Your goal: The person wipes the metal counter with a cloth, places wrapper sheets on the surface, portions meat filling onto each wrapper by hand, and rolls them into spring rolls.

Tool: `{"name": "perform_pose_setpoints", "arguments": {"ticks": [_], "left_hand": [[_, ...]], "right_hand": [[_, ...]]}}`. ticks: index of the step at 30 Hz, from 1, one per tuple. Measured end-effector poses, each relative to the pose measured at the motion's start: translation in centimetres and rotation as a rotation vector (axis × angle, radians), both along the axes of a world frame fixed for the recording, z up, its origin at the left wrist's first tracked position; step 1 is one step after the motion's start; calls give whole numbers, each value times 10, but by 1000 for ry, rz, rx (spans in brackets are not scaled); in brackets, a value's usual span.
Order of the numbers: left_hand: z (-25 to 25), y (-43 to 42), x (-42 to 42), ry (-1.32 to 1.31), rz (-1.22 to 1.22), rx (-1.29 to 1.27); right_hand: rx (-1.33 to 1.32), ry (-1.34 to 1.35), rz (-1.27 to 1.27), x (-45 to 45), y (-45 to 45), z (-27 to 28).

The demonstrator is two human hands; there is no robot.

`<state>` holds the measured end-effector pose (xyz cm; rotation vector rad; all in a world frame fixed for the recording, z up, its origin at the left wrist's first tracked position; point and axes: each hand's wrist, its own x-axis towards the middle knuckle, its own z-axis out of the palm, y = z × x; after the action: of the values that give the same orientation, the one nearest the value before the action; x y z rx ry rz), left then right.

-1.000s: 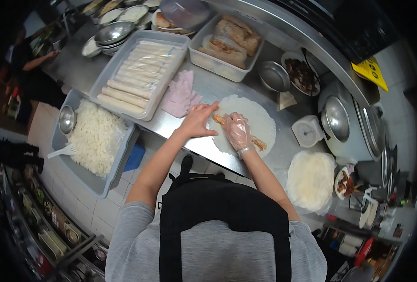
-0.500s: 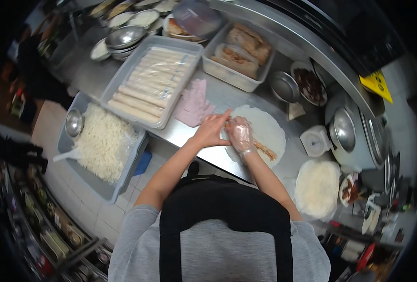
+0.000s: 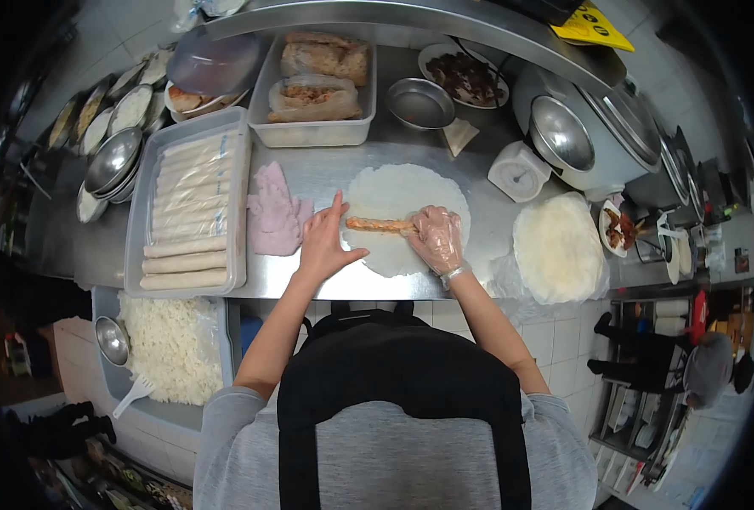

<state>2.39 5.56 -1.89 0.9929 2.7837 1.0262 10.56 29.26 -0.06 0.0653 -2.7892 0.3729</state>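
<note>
A round, thin white wrapper (image 3: 402,183) lies flat on the steel counter in front of me. Across its middle runs a narrow strip of orange-brown shredded filling (image 3: 377,225). My right hand (image 3: 438,238), in a clear plastic glove, has its fingers curled together on the filling's right end. Bare and holding nothing, my left hand (image 3: 322,245) rests at the wrapper's left edge, thumb and forefinger spread wide. A crumpled pink cloth (image 3: 277,212) lies just left of it.
Finished white rolls (image 3: 186,262) fill a plastic tray (image 3: 240,170) on the left. Behind stands a container (image 3: 317,134) of bagged filling. A stack of wrappers (image 3: 560,246), a small scale (image 3: 518,172) and a metal bowl (image 3: 420,104) are nearby. A tub of white shreds (image 3: 173,348) sits below left.
My view has turned and shifted right. My hands, close together before, are now farther apart: the right is at the filling's right end, the left at the wrapper's edge. More filling shows between them.
</note>
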Motion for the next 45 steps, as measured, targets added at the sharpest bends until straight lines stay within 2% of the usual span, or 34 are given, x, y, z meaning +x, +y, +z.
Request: {"name": "perform_pose_setpoints", "arguments": {"ticks": [5, 7, 10, 20, 22, 26, 35, 37, 44, 45], "left_hand": [[-1, -1, 1, 16, 1, -5], [0, 0, 0, 18, 5, -13], [1, 0, -1, 9, 0, -12], [4, -2, 1, 2, 30, -8], [4, -1, 1, -3, 10, 6], [2, -2, 1, 3, 14, 1], [3, -1, 2, 3, 18, -3], [4, -1, 2, 3, 22, -13], [0, 0, 1, 29, 20, 1], [0, 0, 1, 22, 25, -4]], "right_hand": [[-162, -32, 29, 5, 12, 1], [-98, -16, 10, 5, 5, 14], [-39, -7, 43, 0, 8, -2], [-62, -68, 173, -1, 34, 2], [-27, 88, 154, -5, 19, 15], [30, 18, 253, -15, 10, 3], [-58, -77, 218, 0, 38, 3], [-155, -124, 120, 1, 38, 8], [-129, -133, 138, 5, 35, 7], [-52, -123, 138, 2, 26, 13]]}}
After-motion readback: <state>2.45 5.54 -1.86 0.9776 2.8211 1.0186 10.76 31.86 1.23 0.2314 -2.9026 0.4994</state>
